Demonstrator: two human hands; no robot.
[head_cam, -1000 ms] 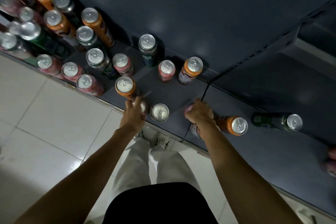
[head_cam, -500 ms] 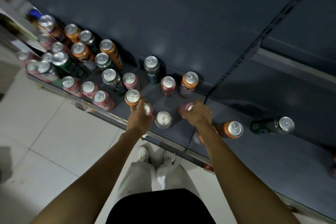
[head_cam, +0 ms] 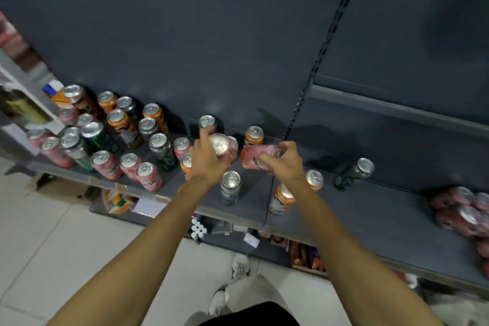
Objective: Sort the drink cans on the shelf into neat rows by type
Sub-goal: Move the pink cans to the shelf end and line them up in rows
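Both hands hold pink cans above the dark grey shelf (head_cam: pixel 251 201). My left hand (head_cam: pixel 209 161) grips an upright pink can (head_cam: pixel 221 144), index finger stretched out. My right hand (head_cam: pixel 284 160) holds a second pink can (head_cam: pixel 251 157) tipped on its side, top pointing right. Below the hands a dark blue can (head_cam: pixel 230 186) stands near the front edge. An orange can (head_cam: pixel 253 136) stands at the back. Two more orange cans (head_cam: pixel 281 198) sit under my right forearm. Several pink, orange and green cans crowd the shelf's left part (head_cam: pixel 105 145).
A green can (head_cam: pixel 354 173) stands alone on the right section. A shrink-wrapped pack of pink cans (head_cam: pixel 463 212) lies at the far right. A slotted upright (head_cam: pixel 315 66) splits the back panel. Lower shelves hold boxes and packets; white tiled floor lies below.
Both hands have lifted their pink cans off the shelf's front edge and moved them up and back. The right-hand can is now tipped sideways. The camera has tilted up.
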